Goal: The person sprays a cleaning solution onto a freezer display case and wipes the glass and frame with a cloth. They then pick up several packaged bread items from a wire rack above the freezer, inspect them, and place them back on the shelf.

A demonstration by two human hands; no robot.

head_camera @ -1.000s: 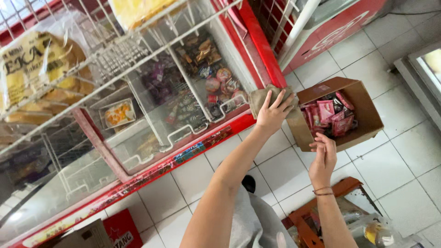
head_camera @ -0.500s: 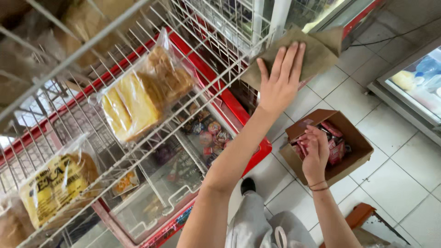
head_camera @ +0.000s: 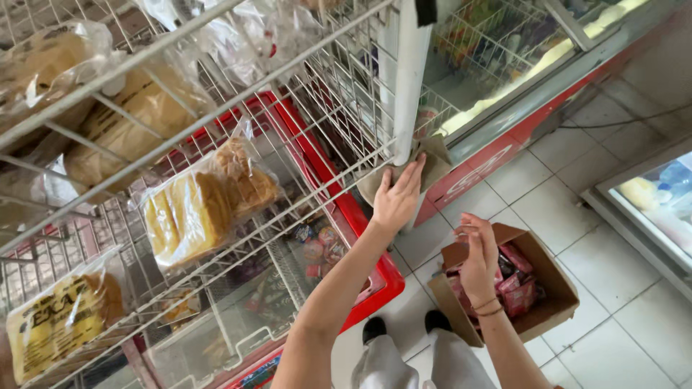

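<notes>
White wire-grid rack [head_camera: 216,130] of crinkled clear-plastic bread bags, limp grey-brown cloth [head_camera: 425,167] against the round white rack post [head_camera: 407,79] — left hand [head_camera: 396,200] flat, fingers spread on it, right hand [head_camera: 479,253] loosely open above the brown cardboard box [head_camera: 551,302] of glossy red packets — touching nothing visible.

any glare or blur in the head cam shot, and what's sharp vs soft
Head view: daylight, soft shadows; pale glare washes the freezer lid at top right and the glass case at the right edge. The left hand pressing a brown cloth to the white post is fairly sharp, as is the right hand over the cardboard box. The near bread bags look softer, and the rack wires splay from wide-angle distortion.
</notes>
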